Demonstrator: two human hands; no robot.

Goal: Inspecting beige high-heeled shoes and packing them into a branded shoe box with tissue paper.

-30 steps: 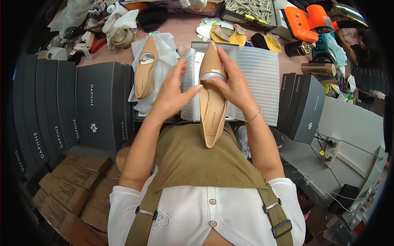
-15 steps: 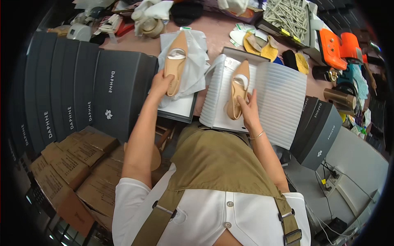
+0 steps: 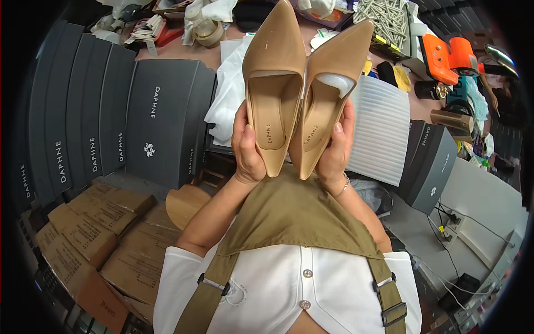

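Two tan pointed-toe pumps are raised side by side close in front of me, toes away and heels toward me. My left hand [image 3: 248, 146] is wrapped round the heel part of the left pump [image 3: 275, 53], thumb on its side. My right hand [image 3: 337, 149] grips the right pump [image 3: 340, 50] in the same way. White stuffing [image 3: 336, 83] shows in the right pump's toe opening, and a little in the left one. Behind them lie white tissue paper [image 3: 227, 92] and a ribbed white foam sheet [image 3: 381, 131]. The pumps hide most of the open box.
Dark grey shoe boxes [image 3: 161, 119] stand in a row at the left, with brown cartons [image 3: 83, 222] below. More grey boxes [image 3: 425, 167] stand at the right. An orange tool [image 3: 439, 58], a dark jar [image 3: 431, 89] and a tray of white sticks [image 3: 384, 22] occupy the far right.
Both pumps have been lifted off the tissue and the open box and brought together, up and nearer to me. My hands have moved inward with them.
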